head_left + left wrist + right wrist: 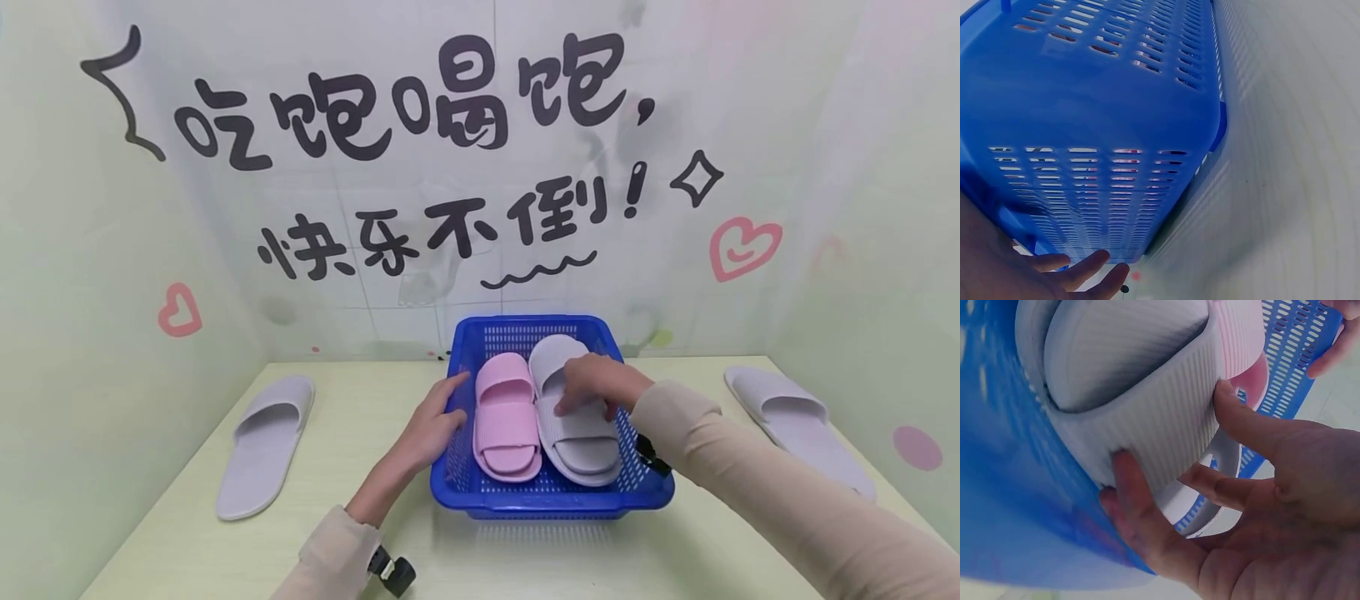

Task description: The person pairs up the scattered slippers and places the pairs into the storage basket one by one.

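Note:
A blue perforated basket (551,502) stands on the table and holds a pair of pink slippers (507,425) on its left side. Beside them, on the right, lies a pair of light grey slippers (555,427), stacked together. My right hand (600,382) reaches in from the right and grips the upper grey slipper. In the right wrist view its thumb and fingers (1135,487) press opposite edges of the ribbed strap (1166,419). My left hand (435,421) touches the basket's left rim. Its fingers (1085,272) extend, fairly straight, along the outside in the left wrist view.
One light grey slipper (266,450) lies on the table at the left. Another grey slipper (802,429) lies near the table's right edge. Behind the pale table (360,392) rises a wall (420,183) with black lettering, and side walls flank it.

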Demonstrator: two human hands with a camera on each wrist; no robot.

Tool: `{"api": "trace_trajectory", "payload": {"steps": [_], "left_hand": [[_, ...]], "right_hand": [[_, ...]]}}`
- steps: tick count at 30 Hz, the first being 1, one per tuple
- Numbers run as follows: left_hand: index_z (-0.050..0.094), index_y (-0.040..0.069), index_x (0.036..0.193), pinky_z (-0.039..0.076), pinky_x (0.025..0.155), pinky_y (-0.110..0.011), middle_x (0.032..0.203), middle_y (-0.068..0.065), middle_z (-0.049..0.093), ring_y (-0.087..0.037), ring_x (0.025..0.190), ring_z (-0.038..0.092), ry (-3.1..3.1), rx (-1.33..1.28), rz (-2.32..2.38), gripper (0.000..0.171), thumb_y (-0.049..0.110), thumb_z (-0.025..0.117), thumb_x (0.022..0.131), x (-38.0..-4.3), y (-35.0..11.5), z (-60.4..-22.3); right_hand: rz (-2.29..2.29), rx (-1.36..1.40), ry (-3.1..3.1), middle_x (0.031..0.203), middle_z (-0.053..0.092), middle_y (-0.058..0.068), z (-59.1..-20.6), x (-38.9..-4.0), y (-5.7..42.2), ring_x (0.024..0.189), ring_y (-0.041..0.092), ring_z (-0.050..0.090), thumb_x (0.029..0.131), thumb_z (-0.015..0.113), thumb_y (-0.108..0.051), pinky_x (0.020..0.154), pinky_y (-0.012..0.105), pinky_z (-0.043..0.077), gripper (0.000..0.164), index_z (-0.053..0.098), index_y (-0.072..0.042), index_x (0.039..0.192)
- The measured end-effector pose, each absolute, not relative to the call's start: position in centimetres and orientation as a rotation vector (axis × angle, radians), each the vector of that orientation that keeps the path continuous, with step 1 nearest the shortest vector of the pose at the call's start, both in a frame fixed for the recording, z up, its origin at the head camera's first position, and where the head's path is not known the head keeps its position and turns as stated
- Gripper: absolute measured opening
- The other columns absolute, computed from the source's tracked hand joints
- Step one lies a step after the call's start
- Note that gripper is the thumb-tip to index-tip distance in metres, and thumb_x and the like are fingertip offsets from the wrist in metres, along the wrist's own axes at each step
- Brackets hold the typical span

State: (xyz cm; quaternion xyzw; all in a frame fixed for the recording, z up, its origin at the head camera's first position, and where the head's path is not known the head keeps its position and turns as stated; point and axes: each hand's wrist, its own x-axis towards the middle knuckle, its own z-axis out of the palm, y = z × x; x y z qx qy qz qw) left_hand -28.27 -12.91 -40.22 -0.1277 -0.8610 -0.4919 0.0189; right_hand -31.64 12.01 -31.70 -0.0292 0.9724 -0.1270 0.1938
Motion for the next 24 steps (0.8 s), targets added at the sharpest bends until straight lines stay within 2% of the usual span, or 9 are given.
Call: {"api": "trace_trajectory", "payload": {"steps": [5,8,9,12,16,20,24], "left_hand": [[0.041,0.005,0.157,0.026,0.124,-0.063,0.163,-0.021,0.037,-0.045,0.153,0.032,-2.666,-0.395,-1.53,0.069,0.005,0.049,0.088,-28.1,-13.0,-40.2],[0.042,0.005,0.157,0.025,0.124,-0.064,0.163,-0.021,0.037,-0.045,0.153,0.032,-2.666,-0.395,-1.527,0.069,0.005,0.05,0.088,-28.1,-13.1,-40.2],[0.042,0.004,0.156,0.025,0.124,-0.064,0.163,-0.021,0.037,-0.045,0.153,0.032,-2.663,-0.398,-1.526,0.068,0.005,0.05,0.088,-28.0,-13.1,-40.2],[0.042,0.004,0.156,0.026,0.123,-0.064,0.163,-0.021,0.038,-0.045,0.153,0.033,-2.663,-0.4,-1.519,0.068,0.005,0.05,0.088,-28.0,-13.1,-40.2],[0.041,0.004,0.157,0.026,0.123,-0.064,0.163,-0.021,0.037,-0.045,0.153,0.032,-2.663,-0.393,-1.523,0.068,0.005,0.049,0.089,-28.0,-13.1,-40.3],[0.04,0.006,0.158,0.025,0.124,-0.064,0.164,-0.02,0.036,-0.045,0.153,0.031,-2.668,-0.388,-1.53,0.067,0.006,0.048,0.091,-28.0,-13.1,-40.3],[0.04,0.005,0.157,0.026,0.123,-0.064,0.164,-0.021,0.036,-0.046,0.153,0.032,-2.666,-0.396,-1.529,0.066,0.006,0.048,0.092,-28.1,-13.0,-40.2]], "right_hand": [[-0.3,-0.127,2.704,0.106,0.063,0.015,-31.2,-31.9,12.3,0.085,0.03,0.069,0.086,0.083,-0.03,0.061,0.038,0.063,0.04,0.062,-0.003,0.108],[-0.258,-0.13,2.73,0.111,0.063,0.017,-30.6,-31.9,12.2,0.082,0.03,0.07,0.082,0.087,-0.026,0.06,0.037,0.063,0.047,0.061,-0.002,0.112],[-0.252,-0.128,2.741,0.114,0.063,0.018,-30.4,-31.9,12.1,0.084,0.031,0.071,0.08,0.089,-0.025,0.059,0.036,0.063,0.052,0.061,-0.002,0.117],[-0.292,-0.131,2.768,0.139,0.056,0.027,-29.9,-31.6,11.8,0.091,0.034,0.07,0.076,0.092,-0.021,0.058,0.036,0.062,0.083,0.049,-0.002,0.144],[-0.319,-0.161,2.748,0.159,0.039,0.028,-30.1,-31.4,11.2,0.107,0.037,0.066,0.073,0.094,-0.017,0.059,0.038,0.063,0.109,0.029,-0.01,0.161],[-0.266,-0.142,2.728,0.157,0.035,0.031,-31.1,-31.4,10.7,0.113,0.039,0.06,0.069,0.096,-0.012,0.06,0.036,0.062,0.111,0.033,-0.012,0.16],[-0.262,-0.143,2.704,0.147,0.032,0.036,-31.8,-31.7,10.8,0.097,0.036,0.065,0.066,0.097,-0.009,0.061,0.034,0.063,0.112,0.034,-0.01,0.158]]}}
